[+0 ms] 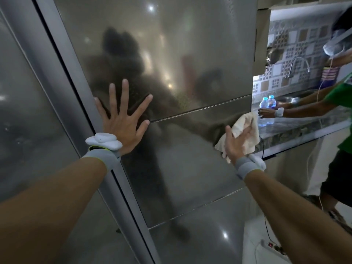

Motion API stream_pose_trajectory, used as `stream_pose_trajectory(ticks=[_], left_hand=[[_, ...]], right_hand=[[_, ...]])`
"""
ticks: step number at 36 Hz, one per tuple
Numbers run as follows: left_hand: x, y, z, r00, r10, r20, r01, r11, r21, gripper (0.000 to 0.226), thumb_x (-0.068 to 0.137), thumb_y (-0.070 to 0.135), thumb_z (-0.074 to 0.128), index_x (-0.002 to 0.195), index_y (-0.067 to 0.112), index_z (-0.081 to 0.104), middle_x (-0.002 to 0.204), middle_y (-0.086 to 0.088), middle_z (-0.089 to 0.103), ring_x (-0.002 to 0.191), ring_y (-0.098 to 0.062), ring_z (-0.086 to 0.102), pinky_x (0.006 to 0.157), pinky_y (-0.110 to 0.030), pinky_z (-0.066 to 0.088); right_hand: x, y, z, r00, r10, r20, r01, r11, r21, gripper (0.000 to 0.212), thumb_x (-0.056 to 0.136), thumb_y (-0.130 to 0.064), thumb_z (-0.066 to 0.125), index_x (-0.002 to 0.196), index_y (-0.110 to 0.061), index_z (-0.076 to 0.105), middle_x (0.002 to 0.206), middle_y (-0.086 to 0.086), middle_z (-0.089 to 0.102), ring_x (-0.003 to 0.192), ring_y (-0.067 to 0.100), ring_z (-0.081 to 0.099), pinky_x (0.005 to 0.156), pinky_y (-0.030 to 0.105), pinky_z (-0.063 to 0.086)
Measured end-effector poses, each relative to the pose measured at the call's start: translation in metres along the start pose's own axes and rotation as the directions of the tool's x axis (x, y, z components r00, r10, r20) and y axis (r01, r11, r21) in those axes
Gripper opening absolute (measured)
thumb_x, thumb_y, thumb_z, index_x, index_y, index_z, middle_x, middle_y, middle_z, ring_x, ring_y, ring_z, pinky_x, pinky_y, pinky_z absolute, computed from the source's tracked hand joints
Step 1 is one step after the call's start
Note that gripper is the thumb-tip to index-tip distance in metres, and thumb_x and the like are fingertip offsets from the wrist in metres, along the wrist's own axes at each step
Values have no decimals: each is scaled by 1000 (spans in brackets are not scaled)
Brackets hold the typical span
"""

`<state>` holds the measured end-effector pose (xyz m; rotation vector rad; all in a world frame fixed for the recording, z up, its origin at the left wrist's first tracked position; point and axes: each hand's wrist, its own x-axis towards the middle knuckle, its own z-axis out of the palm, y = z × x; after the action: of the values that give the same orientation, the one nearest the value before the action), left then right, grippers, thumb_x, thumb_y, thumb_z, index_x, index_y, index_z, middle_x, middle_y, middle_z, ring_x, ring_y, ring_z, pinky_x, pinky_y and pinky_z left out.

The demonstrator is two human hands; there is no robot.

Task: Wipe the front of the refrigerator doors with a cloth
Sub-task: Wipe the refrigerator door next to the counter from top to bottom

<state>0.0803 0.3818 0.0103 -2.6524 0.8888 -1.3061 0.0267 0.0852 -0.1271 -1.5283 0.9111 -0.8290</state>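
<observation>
Pressing my right hand (235, 141) with the bunched cloth (245, 130) against the refrigerator door (190, 159) at its right edge; left hand (122, 119) splayed flat, empty. Risk, I judge: bare palm leaves fresh smears; cloth slips past the edge.

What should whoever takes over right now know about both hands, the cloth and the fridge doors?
Left hand: open, fingers spread, palm flat on the refrigerator door near the vertical seam, bracing.
Right hand: holding the pale cloth against the door front at its right edge, just below the horizontal seam.
Nearby: a second person at the counter to the right, hand by two water bottles.
Done: cannot tell how much is wiped; the surface looks hazy.
Left: the remaining panels, including the lower ones.
</observation>
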Motion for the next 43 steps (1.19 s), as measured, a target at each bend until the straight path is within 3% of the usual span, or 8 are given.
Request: stream_pose_trajectory(ticks=[7,17,21,25,29,33,38,43], left_hand=[[-16,-8,11,998,43,42,-45,998,42,65,88,55,32,149,48,9,161,-8,-14,146,-39,-14,108,-71,-2],[-25,6,24,995,96,41,-99,992,78,65,88,52,36,149,45,14,161,-12,-9,147,-40,-8,107,-73,1],[-29,18,30,984,169,48,-173,982,81,68,87,51,39,149,45,14,162,-12,-7,147,-39,-8,108,-72,0],[-33,22,43,979,202,40,-205,973,109,71,86,51,44,150,45,12,162,-11,-5,147,-39,-5,108,-72,1],[-39,24,51,970,237,51,-242,962,131,74,85,53,46,149,45,11,162,-12,-5,147,-40,-5,108,-72,3],[-46,23,54,963,268,40,-271,952,145,74,84,51,48,150,43,14,161,-13,-1,147,-41,-1,109,-70,3],[-51,14,59,958,283,40,-286,945,157,72,87,49,47,151,40,15,161,-13,0,148,-38,-1,113,-63,0],[-57,9,61,955,297,-2,-295,948,118,62,92,47,41,150,38,21,161,-15,7,147,-37,3,116,-59,3]], right_hand=[[-97,13,75,901,-405,156,426,893,-144,87,87,-61,31,139,-35,-34,156,-2,-29,144,20,-26,116,54,-13],[-184,69,129,94,-630,771,992,121,-23,64,93,-50,34,150,-37,8,160,-4,8,147,22,-2,109,53,-22],[-133,97,98,284,-620,731,957,228,-179,62,92,-52,28,150,-29,25,158,3,27,147,28,5,112,68,1],[-71,105,58,667,-551,501,728,624,-283,75,96,-47,40,142,-35,-18,150,-8,-29,133,13,-43,113,52,-19],[-24,101,28,984,-166,62,164,986,37,93,89,-53,53,151,-24,-11,159,-8,-6,147,18,-4,113,23,-4],[-10,101,27,995,75,-64,-73,997,34,85,89,-60,44,150,-34,-10,162,-5,-1,146,39,4,118,53,8],[-72,96,75,973,-225,56,230,967,-110,90,90,-54,47,150,-25,-15,159,0,-21,146,29,-18,118,53,-7],[-152,116,124,607,-596,525,785,554,-278,78,91,-57,32,147,-36,-19,160,15,5,144,33,-17,108,68,-17]])
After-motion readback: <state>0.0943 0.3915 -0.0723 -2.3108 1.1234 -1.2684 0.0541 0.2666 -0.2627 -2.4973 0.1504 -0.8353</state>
